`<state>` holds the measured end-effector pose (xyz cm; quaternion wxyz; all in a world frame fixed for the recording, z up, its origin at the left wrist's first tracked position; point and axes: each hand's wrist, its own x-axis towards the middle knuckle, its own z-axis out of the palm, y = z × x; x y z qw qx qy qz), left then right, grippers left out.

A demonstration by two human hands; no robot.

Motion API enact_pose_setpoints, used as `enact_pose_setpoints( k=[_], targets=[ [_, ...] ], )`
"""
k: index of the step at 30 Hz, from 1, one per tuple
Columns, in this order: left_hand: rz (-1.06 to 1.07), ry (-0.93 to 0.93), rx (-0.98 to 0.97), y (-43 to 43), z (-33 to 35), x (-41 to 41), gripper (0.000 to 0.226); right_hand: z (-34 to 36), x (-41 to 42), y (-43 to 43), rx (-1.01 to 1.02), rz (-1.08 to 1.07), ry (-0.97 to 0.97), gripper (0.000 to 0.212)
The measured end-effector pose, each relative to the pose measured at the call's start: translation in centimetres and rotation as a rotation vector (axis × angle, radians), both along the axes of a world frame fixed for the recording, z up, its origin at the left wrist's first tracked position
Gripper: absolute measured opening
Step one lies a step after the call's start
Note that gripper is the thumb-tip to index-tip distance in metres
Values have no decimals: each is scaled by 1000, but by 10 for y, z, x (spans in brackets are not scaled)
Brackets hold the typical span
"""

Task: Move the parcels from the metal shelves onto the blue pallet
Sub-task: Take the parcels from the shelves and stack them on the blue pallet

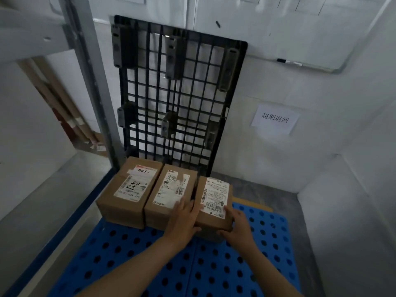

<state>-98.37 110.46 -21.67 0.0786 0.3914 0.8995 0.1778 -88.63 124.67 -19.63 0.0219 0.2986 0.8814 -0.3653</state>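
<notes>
Three brown cardboard parcels with white labels stand side by side at the far end of the blue perforated pallet (214, 271). The left parcel (128, 187) and the middle parcel (169, 191) touch each other. My left hand (184, 219) and my right hand (235, 226) grip the right parcel (214, 198) from its two near corners, with fingers on its top and thumbs on its front face. This parcel sits right beside the middle one.
A black plastic pallet (177, 93) leans upright against the white wall behind the parcels. A grey metal shelf post (94, 82) rises at the left. A paper sign (275, 118) hangs on the wall at right. A low white wall (347, 211) borders the pallet's right side.
</notes>
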Motion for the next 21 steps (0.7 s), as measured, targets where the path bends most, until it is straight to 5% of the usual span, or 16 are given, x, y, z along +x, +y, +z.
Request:
enact_pose_setpoints(
  k=[15, 21],
  targets=[
    [-55, 22, -92, 3, -1, -9, 56, 7, -6, 0, 48, 102, -125, 76],
    [-33, -90, 35, -8, 19, -3, 68, 42, -1, 2, 143, 238, -65, 75]
  ],
)
